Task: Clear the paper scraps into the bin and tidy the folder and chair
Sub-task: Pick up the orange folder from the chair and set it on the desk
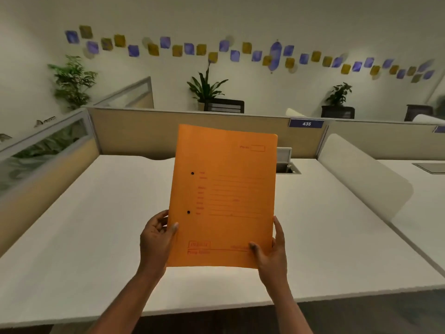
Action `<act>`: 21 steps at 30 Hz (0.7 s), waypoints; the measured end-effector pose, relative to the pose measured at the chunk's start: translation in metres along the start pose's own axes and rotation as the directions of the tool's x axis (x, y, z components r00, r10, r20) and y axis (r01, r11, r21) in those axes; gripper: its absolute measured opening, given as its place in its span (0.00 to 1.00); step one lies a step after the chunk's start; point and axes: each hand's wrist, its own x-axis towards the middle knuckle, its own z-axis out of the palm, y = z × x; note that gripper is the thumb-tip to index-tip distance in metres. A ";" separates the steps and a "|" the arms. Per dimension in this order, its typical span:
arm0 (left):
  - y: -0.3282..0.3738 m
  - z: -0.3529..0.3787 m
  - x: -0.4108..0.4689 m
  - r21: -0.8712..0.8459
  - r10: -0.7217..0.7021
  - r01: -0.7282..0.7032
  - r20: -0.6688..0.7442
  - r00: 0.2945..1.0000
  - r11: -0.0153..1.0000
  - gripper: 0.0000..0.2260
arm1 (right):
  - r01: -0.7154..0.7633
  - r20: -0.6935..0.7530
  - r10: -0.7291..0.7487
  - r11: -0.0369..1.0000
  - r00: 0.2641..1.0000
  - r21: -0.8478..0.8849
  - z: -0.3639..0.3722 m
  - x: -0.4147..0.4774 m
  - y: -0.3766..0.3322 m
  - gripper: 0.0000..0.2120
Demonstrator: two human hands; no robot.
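An orange folder (226, 196) with two punched holes and red print is held closed and upright above the white desk (96, 225). My left hand (156, 239) grips its lower left edge, thumb on the front cover. My right hand (272, 251) grips the lower right corner, thumb on the front as well. No paper scraps, bin or chair show in the head view.
Beige partition panels (134, 131) close the desk at the back and left, with a blue tag reading 435 (306, 123). A cable hatch (286, 166) sits at the desk's back edge. A white curved divider (361, 174) stands on the right. Potted plants (207, 88) line the far wall.
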 end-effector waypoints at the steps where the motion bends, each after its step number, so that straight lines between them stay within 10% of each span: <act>1: 0.003 -0.005 0.016 0.002 0.003 -0.003 0.019 1.000 1.000 0.14 | 0.002 -0.025 -0.003 1.000 1.000 -0.009 0.013 0.011 -0.004 0.34; 11: 0.006 -0.043 0.129 0.168 -0.050 0.001 0.291 0.955 0.986 0.25 | 0.029 -0.164 -0.042 0.997 0.986 -0.078 0.105 0.089 -0.029 0.33; 21: -0.020 -0.028 0.205 0.272 -0.031 0.004 0.097 0.995 0.962 0.22 | -0.027 -0.157 0.009 0.993 0.988 -0.112 0.152 0.160 -0.010 0.33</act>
